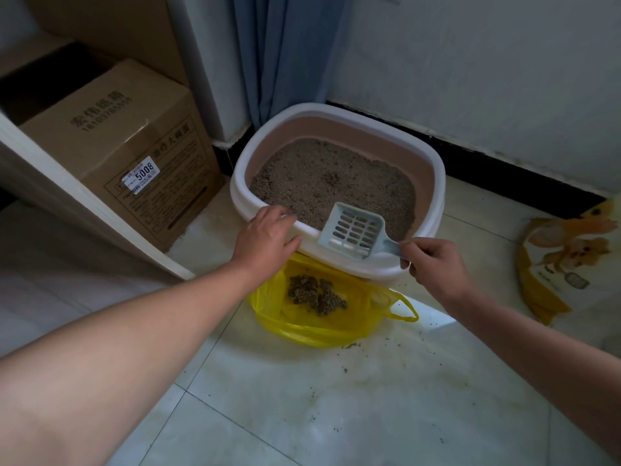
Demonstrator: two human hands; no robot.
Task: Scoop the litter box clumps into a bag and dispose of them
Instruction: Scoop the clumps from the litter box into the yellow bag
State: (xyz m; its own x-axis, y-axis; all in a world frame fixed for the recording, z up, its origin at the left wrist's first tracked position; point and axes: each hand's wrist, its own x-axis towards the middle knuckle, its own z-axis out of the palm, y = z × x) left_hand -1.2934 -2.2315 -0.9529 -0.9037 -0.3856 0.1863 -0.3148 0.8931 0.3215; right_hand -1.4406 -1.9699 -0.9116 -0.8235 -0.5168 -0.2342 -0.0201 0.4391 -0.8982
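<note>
Left hand: the left hand (265,235) lies on the near-left rim of the litter box (440,183). Its fingers (282,213) bend over the rim's inner edge and the thumb runs along the outer wall, so it holds the rim.
Right hand: the right hand (433,264) has its fingers (408,245) curled and pinching the end of the scoop (354,230) handle, just outside the near rim.
Scoop: pale grey-blue and slotted. Its head reaches away from the right fingers, up and to the left, and lies across the near rim with its front edge over the litter (319,176). No clumps show in it.
Litter box: white rim and pinkish inner walls, standing on the floor (369,398) in the corner, beyond both sets of fingers.
Litter: brown-grey grains fill the box. One darker clump (332,178) sits well beyond the scoop's front edge.
Bag: a yellow plastic bag (302,327) lies open on the floor below and between the two hands, tucked partly under the box's near rim. One handle loop points out below the right fingers.
Clumps in bag: a dark pile of clumps (314,294) lies inside the bag, nearer the camera than the left fingers.
Floor: pale tiles, with loose grains (349,346) scattered close to the bag.
Left of the left fingers: a cardboard box (111,136) with a white price sticker (142,178).
Right of the right fingers: a yellow and white litter sack (564,260) lies on the floor, well apart.
Beyond the box: a blue-grey curtain (285,52) hangs in the corner.
</note>
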